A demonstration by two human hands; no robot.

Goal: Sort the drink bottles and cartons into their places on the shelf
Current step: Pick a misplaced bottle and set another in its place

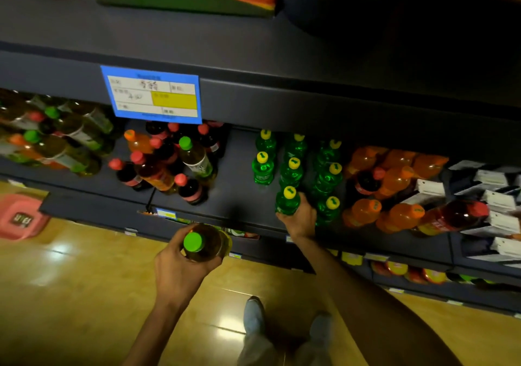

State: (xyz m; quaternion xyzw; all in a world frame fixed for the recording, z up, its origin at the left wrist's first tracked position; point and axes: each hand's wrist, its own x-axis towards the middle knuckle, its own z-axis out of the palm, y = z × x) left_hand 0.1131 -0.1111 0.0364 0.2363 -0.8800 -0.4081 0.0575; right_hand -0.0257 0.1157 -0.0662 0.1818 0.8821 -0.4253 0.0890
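Observation:
My left hand [180, 269] grips a yellow tea bottle with a green cap [205, 243], held in front of the shelf edge. My right hand [300, 219] grips a green soda bottle with a yellow cap [287, 200] standing at the front of the dark shelf [239, 173]. Behind it and to its right, several more green soda bottles [293, 168] stand in rows. A mixed cluster of dark red-capped bottles [191, 189], an orange bottle [138, 141] and a green-capped tea bottle [196, 158] sits to the left.
Orange bottles [394, 179] and white cartons [490, 196] fill the right of the shelf. Tea bottles [70, 140] lie at the far left. A blue price card [153, 94] hangs from the shelf above. A pink crate [19, 216] stands on the floor at left.

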